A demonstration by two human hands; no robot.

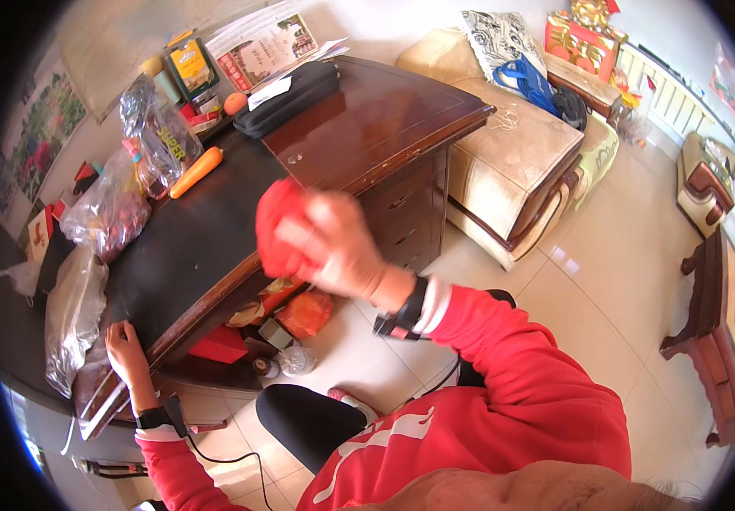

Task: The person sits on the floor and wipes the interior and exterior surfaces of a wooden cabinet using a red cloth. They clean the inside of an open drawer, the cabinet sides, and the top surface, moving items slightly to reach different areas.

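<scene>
Red cloth [273, 228]: there it is, bunched up across the view of the tabletop's [184, 272] front edge; whether it touches the wood, the blur won't tell.
Handling: looks light, soft and floppy, with nothing to break; I'd expect little slip against bare skin.
Best hold: a gathered fistful through the middle, I'd say, since a pinched corner would let the rest sag.
Right hand [326, 245]: closed around the cloth, fingers smeared by blur, the red bulging out at its 9 to 10 o'clock.
Left hand [125, 347]: down by the tabletop's near edge, fingers curled; gripping or just resting, I can't tell. The cloth sits well apart, at its 2 o'clock.
Nearby: orange carrot-shaped thing [197, 173] at the cloth's 10 o'clock, black case [291, 96] at 12.
</scene>
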